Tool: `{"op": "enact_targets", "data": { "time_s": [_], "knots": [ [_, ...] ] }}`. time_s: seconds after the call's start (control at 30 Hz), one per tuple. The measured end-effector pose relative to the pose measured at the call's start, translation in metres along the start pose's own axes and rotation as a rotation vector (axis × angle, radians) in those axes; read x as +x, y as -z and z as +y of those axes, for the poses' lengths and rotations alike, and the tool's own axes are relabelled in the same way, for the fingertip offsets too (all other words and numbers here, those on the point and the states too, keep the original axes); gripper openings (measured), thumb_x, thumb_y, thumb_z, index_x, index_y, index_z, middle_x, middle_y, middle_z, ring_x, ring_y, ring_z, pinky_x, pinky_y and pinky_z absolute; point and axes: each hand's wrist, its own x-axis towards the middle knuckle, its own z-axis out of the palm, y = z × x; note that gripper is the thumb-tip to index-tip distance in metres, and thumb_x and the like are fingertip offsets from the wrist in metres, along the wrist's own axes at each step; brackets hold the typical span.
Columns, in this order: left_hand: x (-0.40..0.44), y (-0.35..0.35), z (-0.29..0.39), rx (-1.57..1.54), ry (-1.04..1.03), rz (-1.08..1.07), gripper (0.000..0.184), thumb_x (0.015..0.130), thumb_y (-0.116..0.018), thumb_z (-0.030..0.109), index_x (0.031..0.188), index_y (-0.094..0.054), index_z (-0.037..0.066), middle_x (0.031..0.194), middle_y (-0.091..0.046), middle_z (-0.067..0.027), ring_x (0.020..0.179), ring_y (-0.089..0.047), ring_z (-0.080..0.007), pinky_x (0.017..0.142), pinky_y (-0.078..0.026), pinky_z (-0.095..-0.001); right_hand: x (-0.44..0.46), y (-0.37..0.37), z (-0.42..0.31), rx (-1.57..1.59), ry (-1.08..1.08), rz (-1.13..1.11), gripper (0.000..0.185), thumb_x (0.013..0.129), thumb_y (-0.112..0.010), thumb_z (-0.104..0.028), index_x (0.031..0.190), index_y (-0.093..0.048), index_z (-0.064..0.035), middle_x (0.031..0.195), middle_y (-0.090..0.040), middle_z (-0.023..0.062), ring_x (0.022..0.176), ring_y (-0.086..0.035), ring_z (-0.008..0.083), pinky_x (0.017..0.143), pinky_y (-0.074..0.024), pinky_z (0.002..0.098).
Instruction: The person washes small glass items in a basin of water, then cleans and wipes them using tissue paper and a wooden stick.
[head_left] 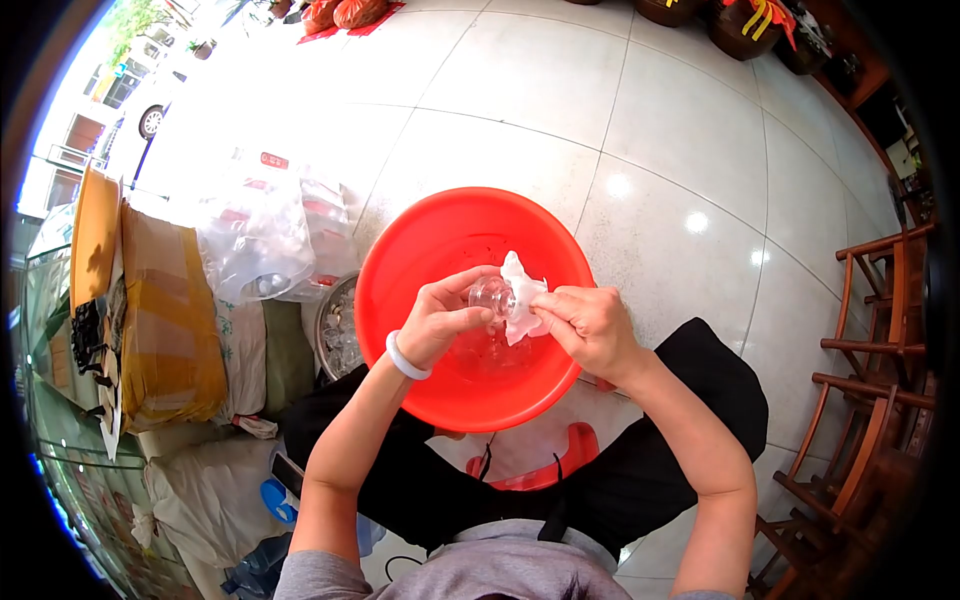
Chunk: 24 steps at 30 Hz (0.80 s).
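Over a red plastic basin (400,250), my left hand (440,315) grips a small clear glass cup (489,296), fingers curled round its side. A pale bangle circles that wrist. My right hand (592,328) pinches a white cloth (522,305) against the mouth of the cup; part of the cloth hangs loose above and below the fingers. Whether cloth reaches deep inside the cup I cannot tell. Beneath my hands, the basin holds what look like more clear glass pieces (490,355), hard to make out through the glare.
Left of the basin stands a metal bowl (340,335) of clear glassware, beside clear plastic bags (255,235). A taped cardboard box (170,315) is further left. Wooden chairs (865,430) line the right side; dark jars (740,25) stand at the back.
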Motion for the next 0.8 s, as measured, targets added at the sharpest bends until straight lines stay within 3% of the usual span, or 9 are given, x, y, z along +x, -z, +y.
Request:
{"op": "enact_targets", "data": {
  "time_s": [0.13, 0.2, 0.33, 0.4, 0.43, 0.53, 0.67, 0.77, 0.8],
  "knots": [
    [-0.001, 0.000, 0.003, 0.179, 0.044, -0.078, 0.048, 0.079, -0.063, -0.001, 0.123, -0.045, -0.004, 0.104, -0.059, -0.0094, 0.092, -0.058, -0.0130, 0.079, -0.050, -0.0275, -0.002, 0.000, 0.003, -0.110, 0.081, -0.077, 0.012, 0.075, -0.056, -0.004, 0.084, -0.063, -0.0007, 0.069, -0.061, 0.0118, 0.057, -0.059, 0.0252, 0.050, -0.0456, 0.0316],
    [-0.001, 0.001, 0.000, 0.221, 0.030, -0.086, 0.050, 0.078, -0.064, -0.001, 0.124, -0.045, -0.003, 0.105, -0.059, -0.0091, 0.092, -0.058, -0.0128, 0.078, -0.050, -0.0275, -0.004, -0.004, 0.004, -0.142, 0.045, -0.048, 0.005, 0.073, -0.057, -0.007, 0.069, -0.057, -0.0028, 0.066, -0.059, 0.0092, 0.057, -0.057, 0.0248, 0.052, -0.0466, 0.0323],
    [-0.002, 0.001, -0.002, 0.263, -0.040, -0.120, 0.052, 0.077, -0.065, -0.001, 0.124, -0.044, -0.004, 0.105, -0.059, -0.0093, 0.093, -0.058, -0.0135, 0.078, -0.051, -0.0276, -0.008, -0.005, 0.011, 0.034, -0.029, -0.116, 0.011, 0.077, -0.055, -0.005, 0.082, -0.064, -0.0008, 0.069, -0.063, 0.0100, 0.059, -0.061, 0.0222, 0.053, -0.0470, 0.0306],
    [-0.003, 0.001, 0.002, 0.241, -0.048, -0.111, 0.052, 0.077, -0.065, -0.002, 0.124, -0.044, -0.003, 0.105, -0.059, -0.0095, 0.094, -0.058, -0.0139, 0.079, -0.051, -0.0275, -0.007, -0.010, 0.006, 0.758, -0.475, 0.012, 0.012, 0.080, -0.055, -0.006, 0.081, -0.065, 0.0018, 0.064, -0.061, 0.0045, 0.052, -0.055, 0.0134, 0.048, -0.0412, 0.0270],
    [-0.002, 0.001, 0.005, 0.173, -0.011, -0.112, 0.053, 0.075, -0.068, 0.002, 0.123, -0.045, -0.004, 0.105, -0.059, -0.0086, 0.093, -0.058, -0.0135, 0.079, -0.049, -0.0272, -0.002, -0.001, 0.000, 0.890, -0.609, -0.038, 0.015, 0.082, -0.055, -0.007, 0.082, -0.064, 0.0044, 0.058, -0.052, -0.0014, 0.047, -0.041, 0.0048, 0.043, -0.0300, 0.0216],
    [-0.001, -0.002, 0.005, 0.138, -0.060, -0.108, 0.052, 0.076, -0.068, 0.003, 0.123, -0.045, -0.003, 0.106, -0.058, -0.0083, 0.093, -0.058, -0.0137, 0.079, -0.049, -0.0274, 0.000, -0.002, -0.002, 1.056, -0.777, -0.009, 0.015, 0.081, -0.055, -0.007, 0.083, -0.064, 0.0045, 0.055, -0.044, -0.0038, 0.045, -0.029, 0.0035, 0.042, -0.0211, 0.0192],
    [-0.004, -0.009, 0.003, 0.225, -0.191, -0.077, 0.051, 0.078, -0.065, 0.001, 0.124, -0.044, -0.002, 0.108, -0.056, -0.0080, 0.092, -0.058, -0.0132, 0.076, -0.050, -0.0273, 0.000, -0.004, 0.002, 1.057, -0.802, -0.009, 0.015, 0.082, -0.055, -0.008, 0.084, -0.064, 0.0046, 0.054, -0.043, -0.0050, 0.044, -0.027, 0.0031, 0.042, -0.0197, 0.0194],
    [-0.008, -0.010, 0.008, 0.223, -0.127, -0.053, 0.041, 0.082, -0.061, 0.004, 0.120, -0.047, -0.002, 0.101, -0.058, -0.0071, 0.086, -0.057, -0.0116, 0.071, -0.050, -0.0256, 0.001, -0.002, -0.002, 1.002, -0.805, -0.021, 0.015, 0.082, -0.055, -0.007, 0.084, -0.064, 0.0044, 0.055, -0.045, -0.0039, 0.045, -0.030, 0.0034, 0.043, -0.0224, 0.0190],
    [-0.008, -0.007, 0.008, 0.223, -0.126, -0.053, 0.041, 0.082, -0.061, 0.004, 0.120, -0.047, -0.002, 0.101, -0.058, -0.0071, 0.086, -0.057, -0.0116, 0.071, -0.050, -0.0256, 0.000, -0.003, -0.004, 0.943, -0.691, -0.042, 0.016, 0.082, -0.055, -0.007, 0.085, -0.065, 0.0043, 0.057, -0.049, -0.0022, 0.048, -0.037, 0.0047, 0.045, -0.0284, 0.0200]
  ]
}}
